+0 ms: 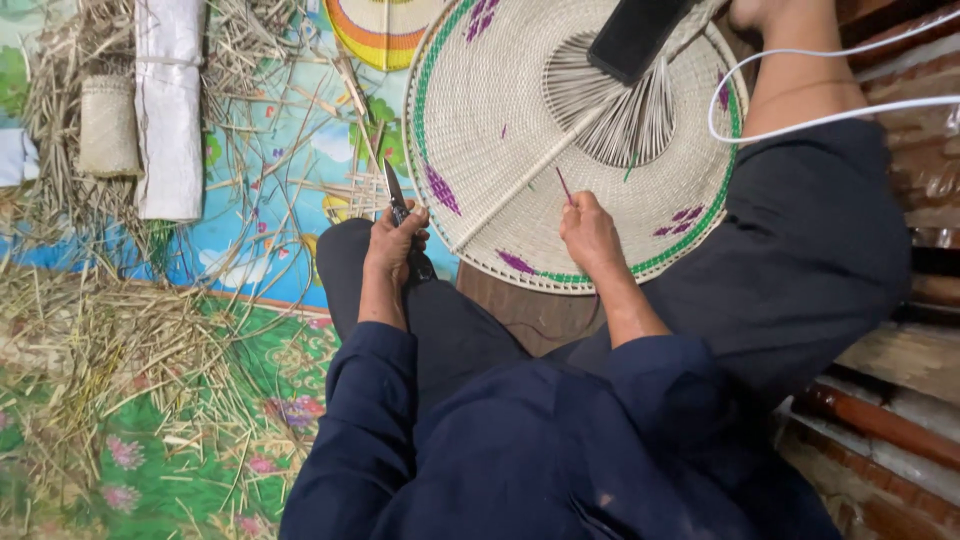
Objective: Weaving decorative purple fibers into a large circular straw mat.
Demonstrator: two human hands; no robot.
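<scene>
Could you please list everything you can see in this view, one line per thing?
woven fan: one, cream with green edge band and purple marks, lying across the lap, centre top
purple strip: one, thin, at the right hand's fingers
knife: one, dark blade, upright in the left hand
black block: one, resting on the fan's ribs, top
white cable: one, looping at top right
white roll: one, tied bundle, top left
small woven pouch: one, tan, beside the roll
straw: many loose stalks, tan, left floor
mat: one, blue and green, under the straw
left hand: grips the knife
right hand: on the fan
</scene>
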